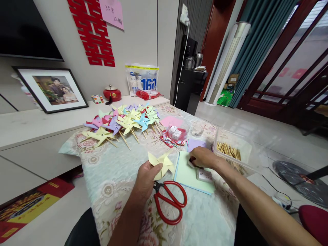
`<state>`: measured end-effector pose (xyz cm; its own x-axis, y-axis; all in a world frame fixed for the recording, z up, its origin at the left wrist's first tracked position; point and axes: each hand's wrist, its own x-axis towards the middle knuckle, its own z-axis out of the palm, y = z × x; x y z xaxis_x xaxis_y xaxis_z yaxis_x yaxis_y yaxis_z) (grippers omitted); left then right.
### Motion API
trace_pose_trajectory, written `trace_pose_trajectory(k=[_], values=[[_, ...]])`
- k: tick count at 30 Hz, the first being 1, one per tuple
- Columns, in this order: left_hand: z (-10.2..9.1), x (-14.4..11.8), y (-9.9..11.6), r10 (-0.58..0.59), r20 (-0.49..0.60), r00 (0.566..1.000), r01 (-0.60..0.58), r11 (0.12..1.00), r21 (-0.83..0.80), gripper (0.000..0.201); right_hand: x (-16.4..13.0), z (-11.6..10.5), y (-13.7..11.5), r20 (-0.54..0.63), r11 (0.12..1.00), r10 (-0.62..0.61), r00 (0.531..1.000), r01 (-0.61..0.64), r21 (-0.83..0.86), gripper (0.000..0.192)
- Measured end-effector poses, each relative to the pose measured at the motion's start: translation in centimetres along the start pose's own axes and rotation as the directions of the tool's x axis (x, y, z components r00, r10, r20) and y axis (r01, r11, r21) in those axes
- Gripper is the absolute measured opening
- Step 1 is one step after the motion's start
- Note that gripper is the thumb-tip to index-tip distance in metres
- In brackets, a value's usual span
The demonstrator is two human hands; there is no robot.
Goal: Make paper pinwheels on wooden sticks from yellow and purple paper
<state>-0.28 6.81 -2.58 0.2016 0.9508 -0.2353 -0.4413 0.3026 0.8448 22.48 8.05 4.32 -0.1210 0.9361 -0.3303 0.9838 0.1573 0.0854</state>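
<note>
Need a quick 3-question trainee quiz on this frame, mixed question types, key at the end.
1. True or false: the left hand holds a pale yellow pinwheel.
2. Which lies nearest the left hand on the table? A) red scissors B) red pot C) framed photo
3. Fill in: the right hand rests on a stack of ____ sheets, beside the clear box of wooden sticks.

Key: 1 true; 2 A; 3 paper.
</note>
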Motion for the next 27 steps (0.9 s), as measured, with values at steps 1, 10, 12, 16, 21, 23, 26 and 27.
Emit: trace_pose_trajectory(k=[1,10,12,16,21,23,26,27], values=[[0.1,0.0,0.1,-0.004,-0.001,1.0,0.004,1.0,-0.004,0.04,0.1,0.0,0.0,0.001,1.0,0.0,1.0,0.0,-0.003,0.022],[0.3,0.0,0.2,-0.02,0.0,1.0,0.02,0.999,-0.028,0.039,0.3,0.5,-0.9,-0.034,0.997,0.023,0.999,-0.026,-0.073,0.024],[0.2,0.1,0.1,-0.019,-0.005,1.0,0.019,1.0,-0.024,0.039,0.0,0.6,-0.7,-0.047,0.996,0.011,0.999,-0.015,-0.087,0.025],[0.0,0.3,-0.2,-0.005,0.0,1.0,0.005,1.0,-0.018,0.043,-0.4,0.5,-0.3,-0.058,0.993,-0.028,0.998,0.021,-0.114,0.026],[0.0,0.3,-0.2,-0.007,0.021,1.0,0.007,1.0,-0.019,0.044,-0.7,0.3,-0.1,-0.078,0.991,-0.069,0.995,0.06,-0.118,0.026],[0.0,0.3,-0.2,-0.006,0.028,1.0,0.007,1.0,-0.025,0.044,-0.7,0.3,-0.1,-0.083,0.992,-0.076,0.994,0.067,-0.11,0.025],[0.0,0.3,-0.2,-0.013,0.026,1.0,0.014,0.999,-0.033,0.042,-0.6,0.3,0.1,-0.092,0.993,-0.086,0.992,0.078,-0.085,0.022],[0.1,0.3,-0.2,-0.014,0.023,1.0,0.015,0.999,-0.034,0.042,-0.6,0.1,0.2,-0.1,0.994,-0.089,0.991,0.082,-0.073,0.021]])
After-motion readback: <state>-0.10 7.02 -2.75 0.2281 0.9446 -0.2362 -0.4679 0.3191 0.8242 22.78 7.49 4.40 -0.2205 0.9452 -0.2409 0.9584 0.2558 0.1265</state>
